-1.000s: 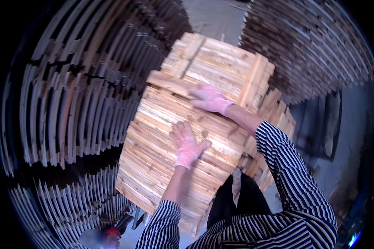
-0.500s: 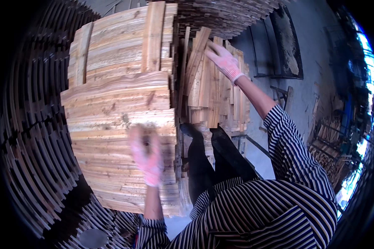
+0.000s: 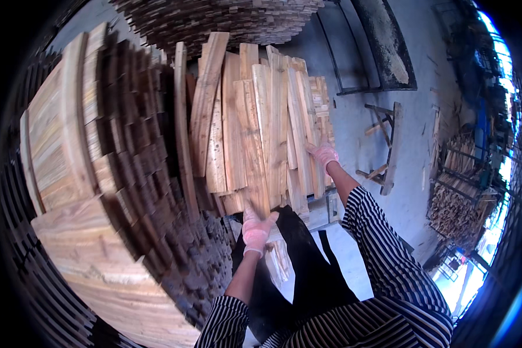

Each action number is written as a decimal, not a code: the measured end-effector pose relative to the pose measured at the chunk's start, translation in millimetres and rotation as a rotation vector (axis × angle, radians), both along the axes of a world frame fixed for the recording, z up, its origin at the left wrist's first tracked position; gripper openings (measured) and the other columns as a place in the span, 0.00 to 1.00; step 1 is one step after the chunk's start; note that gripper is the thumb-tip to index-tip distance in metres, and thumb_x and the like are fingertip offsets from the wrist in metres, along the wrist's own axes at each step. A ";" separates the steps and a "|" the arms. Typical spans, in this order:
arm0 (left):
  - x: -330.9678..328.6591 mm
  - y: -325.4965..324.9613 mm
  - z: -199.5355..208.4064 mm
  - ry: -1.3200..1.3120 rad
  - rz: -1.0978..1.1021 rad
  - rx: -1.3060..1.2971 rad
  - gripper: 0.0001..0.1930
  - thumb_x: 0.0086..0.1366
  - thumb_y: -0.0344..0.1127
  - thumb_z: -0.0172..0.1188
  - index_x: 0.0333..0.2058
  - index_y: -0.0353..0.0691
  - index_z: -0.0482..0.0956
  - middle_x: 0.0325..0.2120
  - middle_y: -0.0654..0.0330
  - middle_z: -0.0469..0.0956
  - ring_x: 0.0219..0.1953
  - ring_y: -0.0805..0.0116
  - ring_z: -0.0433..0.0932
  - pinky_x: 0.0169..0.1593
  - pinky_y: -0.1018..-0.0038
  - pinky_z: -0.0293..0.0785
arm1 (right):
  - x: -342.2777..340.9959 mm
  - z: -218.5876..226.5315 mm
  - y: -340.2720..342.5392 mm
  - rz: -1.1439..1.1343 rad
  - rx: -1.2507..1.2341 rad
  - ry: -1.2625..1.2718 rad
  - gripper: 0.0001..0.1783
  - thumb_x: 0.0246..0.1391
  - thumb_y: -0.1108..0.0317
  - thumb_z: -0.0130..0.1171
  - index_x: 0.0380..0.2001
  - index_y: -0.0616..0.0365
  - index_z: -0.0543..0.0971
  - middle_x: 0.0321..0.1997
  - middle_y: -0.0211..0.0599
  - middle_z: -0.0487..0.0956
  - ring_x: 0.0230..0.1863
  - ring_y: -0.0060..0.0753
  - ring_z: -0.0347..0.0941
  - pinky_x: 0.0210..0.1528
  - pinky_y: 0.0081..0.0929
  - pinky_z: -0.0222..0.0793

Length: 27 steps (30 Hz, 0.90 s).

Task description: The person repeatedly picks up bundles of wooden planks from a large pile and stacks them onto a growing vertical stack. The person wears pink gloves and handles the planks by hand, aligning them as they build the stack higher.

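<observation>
Both my hands wear pale pink gloves. My left hand point(image 3: 256, 231) is at the near end of a long wooden plank point(image 3: 250, 139), its thumb on one side and fingers on the other, closed about the end. At the right edge of the pile, my right hand point(image 3: 323, 155) touches the outer planks point(image 3: 305, 124) with its fingers apart. The pile is made of several light-brown planks lying mostly lengthwise away from me, some overlapping. One broader plank point(image 3: 210, 104) leans slantwise at the pile's left, beside a narrow strip point(image 3: 184, 127).
A tall stack of boards point(image 3: 64, 133) rises at my left, its rough side facing the pile. More stacked wood point(image 3: 226, 20) stands at the back. On the grey floor point(image 3: 354, 139) to the right lie a dark metal frame point(image 3: 383, 46) and a wooden trestle point(image 3: 392, 148).
My view has swung right, toward the loose pile. My left hand has gone from over the tall stack to the pile's near end; my right hand has moved from its far part to its right edge.
</observation>
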<state>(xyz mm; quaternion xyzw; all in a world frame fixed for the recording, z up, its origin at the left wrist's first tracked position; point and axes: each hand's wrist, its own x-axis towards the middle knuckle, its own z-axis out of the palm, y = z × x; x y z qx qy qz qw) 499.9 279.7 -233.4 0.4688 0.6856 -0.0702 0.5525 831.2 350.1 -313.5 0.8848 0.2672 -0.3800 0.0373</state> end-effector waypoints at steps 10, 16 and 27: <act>-2.5 5.9 -61.1 -0.021 0.244 0.040 0.62 0.46 0.43 0.80 0.74 0.39 0.47 0.51 0.43 0.80 0.49 0.54 0.81 0.54 0.66 0.78 | 38.1 -19.6 -3.6 -0.214 0.217 0.280 0.56 0.47 0.40 0.74 0.70 0.65 0.64 0.65 0.59 0.74 0.67 0.54 0.70 0.68 0.38 0.65; 13.6 23.3 -7.4 -0.383 0.509 0.066 0.55 0.50 0.27 0.75 0.72 0.38 0.49 0.46 0.52 0.80 0.43 0.64 0.81 0.46 0.68 0.81 | 33.0 -14.2 2.8 -0.304 0.313 0.379 0.54 0.46 0.42 0.75 0.68 0.65 0.67 0.64 0.58 0.75 0.64 0.54 0.72 0.68 0.39 0.67; 140.5 34.6 -32.1 0.260 0.135 0.251 0.50 0.54 0.44 0.74 0.70 0.39 0.55 0.59 0.41 0.67 0.58 0.37 0.70 0.65 0.55 0.67 | -21.0 -21.7 48.7 -0.111 -0.074 0.040 0.58 0.40 0.45 0.77 0.67 0.67 0.63 0.63 0.64 0.74 0.65 0.58 0.72 0.66 0.43 0.69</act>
